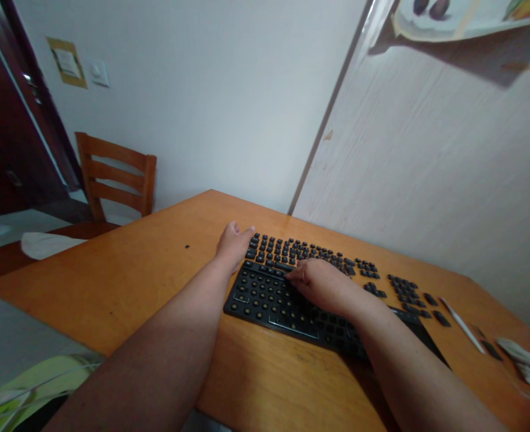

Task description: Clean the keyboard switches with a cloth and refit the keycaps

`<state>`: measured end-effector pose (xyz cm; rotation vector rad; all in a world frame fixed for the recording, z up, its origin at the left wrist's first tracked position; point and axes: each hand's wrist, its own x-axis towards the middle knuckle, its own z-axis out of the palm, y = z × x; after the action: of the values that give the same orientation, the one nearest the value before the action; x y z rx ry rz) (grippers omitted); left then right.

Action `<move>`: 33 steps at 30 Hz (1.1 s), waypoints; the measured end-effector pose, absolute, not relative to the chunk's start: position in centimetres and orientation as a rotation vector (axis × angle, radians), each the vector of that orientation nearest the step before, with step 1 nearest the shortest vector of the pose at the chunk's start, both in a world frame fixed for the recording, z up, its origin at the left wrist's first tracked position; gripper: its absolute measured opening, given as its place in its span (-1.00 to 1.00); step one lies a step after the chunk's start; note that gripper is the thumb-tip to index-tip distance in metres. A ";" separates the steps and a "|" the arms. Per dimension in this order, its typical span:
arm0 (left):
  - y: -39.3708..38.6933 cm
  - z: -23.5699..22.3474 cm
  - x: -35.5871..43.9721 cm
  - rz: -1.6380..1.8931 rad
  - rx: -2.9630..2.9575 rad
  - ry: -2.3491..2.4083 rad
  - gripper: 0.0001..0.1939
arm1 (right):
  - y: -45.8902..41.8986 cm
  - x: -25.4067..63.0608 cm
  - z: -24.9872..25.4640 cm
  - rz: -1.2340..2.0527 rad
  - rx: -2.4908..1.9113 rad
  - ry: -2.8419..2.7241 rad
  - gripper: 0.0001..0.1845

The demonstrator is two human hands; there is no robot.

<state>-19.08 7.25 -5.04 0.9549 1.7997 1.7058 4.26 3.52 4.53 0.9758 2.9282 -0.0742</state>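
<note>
A black keyboard (265, 306) lies on the table, most of its key posts bare. Small keycaps (271, 270) sit along its top row at the left. My right hand (319, 282) reaches over the keyboard, its fingers pressed together on a keycap in that top row; the fingertips partly hide it. My left hand (235, 247) is beside the keyboard's upper left corner, thumb and fingers apart, close to the loose keycaps. Behind the keyboard, loose black keycaps (298, 246) are laid out in rows. Further right stands another group of keycaps (404, 291).
A white pen-like stick (463, 324) lies at the right, with a crumpled pale cloth or bag (526, 363) beyond it. One tiny dark piece (187, 246) is on the wooden table (156, 288) at the left. A wooden chair (118, 174) stands by the wall.
</note>
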 end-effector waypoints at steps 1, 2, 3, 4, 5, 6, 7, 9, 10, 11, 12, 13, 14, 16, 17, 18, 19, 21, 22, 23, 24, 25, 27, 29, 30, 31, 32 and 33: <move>7.3 -5.1 -19.1 1.706 0.958 1.803 -0.17 | 3.5 4.2 4.5 -0.085 0.981 2.926 -0.68; 7.3 -5.1 -19.1 1.706 0.961 1.805 -0.17 | 3.5 4.2 4.5 -0.092 0.981 2.926 -0.68; 7.3 -5.1 -19.1 1.707 0.966 1.806 -0.17 | 3.6 4.2 4.5 -0.095 0.977 2.929 -0.68; 7.3 -5.1 -19.1 1.707 0.969 1.805 -0.16 | 3.6 4.3 4.5 -0.096 0.968 2.933 -0.68; 7.3 -5.1 -19.1 1.708 0.970 1.804 -0.16 | 3.7 4.4 4.6 -0.094 0.957 2.938 -0.67; 7.2 -5.1 -19.1 1.708 0.967 1.804 -0.15 | 3.8 4.5 4.6 -0.089 0.947 2.944 -0.67; 7.2 -5.0 -19.0 1.708 0.964 1.803 -0.15 | 3.9 4.6 4.7 -0.082 0.941 2.950 -0.67; 7.1 -4.8 -18.9 1.709 0.958 1.794 -0.16 | 4.1 4.8 4.8 -0.066 0.931 2.959 -0.66; 7.0 -4.8 -18.9 1.711 0.954 1.788 -0.16 | 4.1 4.8 4.8 -0.059 0.929 2.960 -0.65; 7.0 -4.7 -18.9 1.712 0.950 1.782 -0.17 | 4.1 4.8 4.9 -0.051 0.927 2.959 -0.65; 6.9 -4.6 -18.8 1.713 0.945 1.776 -0.17 | 4.1 4.8 4.9 -0.043 0.925 2.956 -0.65; 6.9 -4.6 -18.8 1.713 0.939 1.774 -0.17 | 4.0 4.8 4.8 -0.038 0.920 2.951 -0.65; 6.9 -4.6 -18.8 1.711 0.935 1.774 -0.17 | 4.0 4.8 4.8 -0.036 0.914 2.945 -0.65; 6.9 -4.6 -18.8 1.704 0.933 1.777 -0.17 | 3.8 4.6 4.7 -0.052 0.912 2.932 -0.65; 6.9 -4.6 -18.8 1.702 0.937 1.778 -0.16 | 3.7 4.5 4.6 -0.070 0.917 2.927 -0.66; 6.9 -4.6 -18.8 1.702 0.940 1.779 -0.15 | 3.6 4.4 4.5 -0.090 0.928 2.923 -0.66; 6.9 -4.6 -18.8 1.701 0.943 1.778 -0.15 | 3.5 4.4 4.5 -0.106 0.945 2.920 -0.67; 6.9 -4.6 -18.8 1.706 0.941 1.771 -0.15 | 3.4 4.2 4.5 -0.127 0.986 2.918 -0.68; 6.9 -4.6 -18.8 1.706 0.939 1.768 -0.15 | 3.3 4.2 4.5 -0.133 0.999 2.917 -0.68; 6.9 -4.6 -18.9 1.707 0.938 1.763 -0.15 | 3.3 4.2 4.5 -0.137 1.008 2.915 -0.68; 6.9 -4.7 -18.9 1.710 0.936 1.758 -0.15 | 3.3 4.2 4.6 -0.141 1.010 2.913 -0.68; 7.0 -4.7 -18.9 1.712 0.938 1.753 -0.15 | 3.3 4.3 4.7 -0.143 1.008 2.912 -0.69; 7.1 -4.8 -18.9 1.714 0.942 1.751 -0.15 | 3.4 4.4 4.9 -0.141 0.998 2.915 -0.68; 7.1 -4.9 -19.0 1.716 0.949 1.757 -0.15 | 3.5 4.6 5.0 -0.130 0.994 2.927 -0.67; 7.2 -5.0 -19.0 1.714 0.952 1.762 -0.15 | 3.6 4.6 5.1 -0.126 0.992 2.935 -0.66; 7.2 -5.0 -19.0 1.713 0.954 1.767 -0.15 | 3.6 4.6 5.1 -0.123 0.990 2.941 -0.65; 7.2 -5.0 -19.0 1.711 0.955 1.772 -0.15 | 3.6 4.6 5.1 -0.123 0.987 2.944 -0.65; 7.2 -5.0 -19.1 1.708 0.957 1.778 -0.15 | 3.5 4.6 5.0 -0.126 0.984 2.945 -0.64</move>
<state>-19.05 7.19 -5.04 0.9567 1.7776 1.7083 4.58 3.55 5.02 0.9841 2.9445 -0.1260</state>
